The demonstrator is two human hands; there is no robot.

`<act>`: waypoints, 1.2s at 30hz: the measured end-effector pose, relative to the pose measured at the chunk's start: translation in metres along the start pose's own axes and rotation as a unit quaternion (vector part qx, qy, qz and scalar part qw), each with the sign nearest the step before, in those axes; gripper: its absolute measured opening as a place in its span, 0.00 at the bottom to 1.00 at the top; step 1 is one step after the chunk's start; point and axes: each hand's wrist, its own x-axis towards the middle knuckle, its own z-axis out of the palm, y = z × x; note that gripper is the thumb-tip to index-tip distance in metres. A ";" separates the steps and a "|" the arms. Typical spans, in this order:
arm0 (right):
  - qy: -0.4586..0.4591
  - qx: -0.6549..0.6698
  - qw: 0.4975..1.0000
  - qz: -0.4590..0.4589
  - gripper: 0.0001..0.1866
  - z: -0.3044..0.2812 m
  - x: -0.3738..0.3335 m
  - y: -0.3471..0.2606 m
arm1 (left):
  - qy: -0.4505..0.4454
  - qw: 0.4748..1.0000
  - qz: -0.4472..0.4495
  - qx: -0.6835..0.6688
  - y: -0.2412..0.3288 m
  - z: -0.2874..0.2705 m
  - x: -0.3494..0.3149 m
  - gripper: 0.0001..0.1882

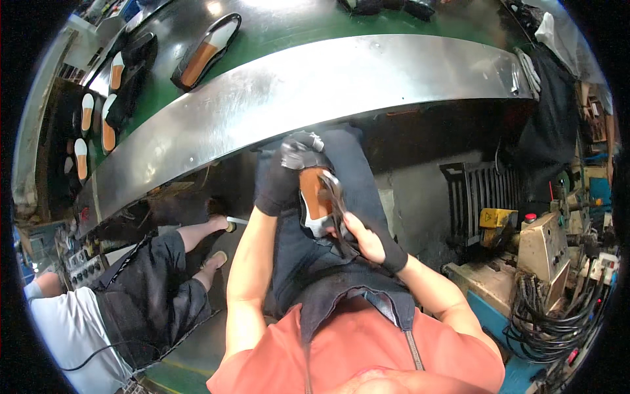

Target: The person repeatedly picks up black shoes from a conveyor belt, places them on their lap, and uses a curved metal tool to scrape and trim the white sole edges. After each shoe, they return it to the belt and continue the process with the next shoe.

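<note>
Over my lap is a black shoe upper on a last, its underside turned up, with a brown and white insole [315,195] showing. My left hand [303,152], in a dark glove with worn silvery-grey patches, is closed round the shoe's far end. Bare fingers show on my right hand [365,240], with a black band at the wrist. It is closed on dark metal pincers [335,199], whose head lies over the right edge of the insole. Whether the jaws grip the upper's edge I cannot make out.
Ahead runs a metal bench edge [367,65] with a green belt [275,29] carrying several similar shoes, one a black shoe [207,52]. At right stand a machine control box [542,246] with a red button and bundled black cables [548,322]. Another person [141,295] sits at left.
</note>
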 end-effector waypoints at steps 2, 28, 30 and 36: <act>0.004 0.100 0.995 -0.017 0.24 0.010 0.024 -0.012 | 0.022 0.999 0.001 -0.033 0.004 0.004 -0.002 0.28; -0.144 -0.464 0.844 -0.229 0.22 -0.039 -0.081 0.063 | 0.068 0.997 -0.025 -0.007 0.039 0.049 -0.153 0.65; -0.127 -0.458 0.847 -0.240 0.23 -0.038 -0.077 0.055 | 0.058 0.997 -0.027 0.038 0.037 0.046 -0.156 0.64; -0.095 -0.461 0.856 -0.213 0.15 -0.032 -0.035 0.018 | 0.190 0.940 -0.120 -0.259 -0.071 0.027 -0.127 0.47</act>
